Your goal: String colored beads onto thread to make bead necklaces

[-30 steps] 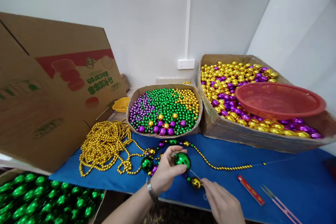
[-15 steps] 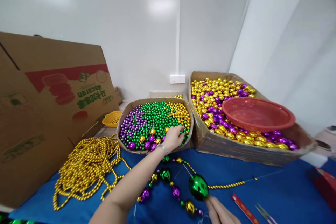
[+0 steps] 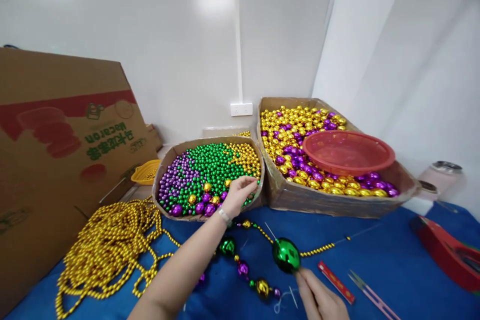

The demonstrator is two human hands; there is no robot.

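Observation:
My left hand (image 3: 242,196) reaches over the right part of a box of small beads (image 3: 213,165). Its thumb and finger are pinched together, with what looks like a small green bead (image 3: 258,182) at the tips. Low in the view, my right hand (image 3: 321,296) pinches the lower end of a large shiny green bead (image 3: 286,255). A thin needle (image 3: 270,230) sticks out of that bead's upper left. On the blue cloth below my left arm lies a strand of mixed green, gold and purple beads (image 3: 243,268), partly hidden by the arm.
A heap of gold bead strings (image 3: 112,245) lies left, beside a large cardboard box (image 3: 67,160). At right stands a box of larger gold and purple beads (image 3: 300,192) holding a red basin (image 3: 348,152). Tweezers (image 3: 371,292) and a red strip (image 3: 336,282) lie right.
The view has turned a little to the right, so the scene sits further left. My left fingertips have closed together and risen slightly from the beads. My right hand still grips the large green bead.

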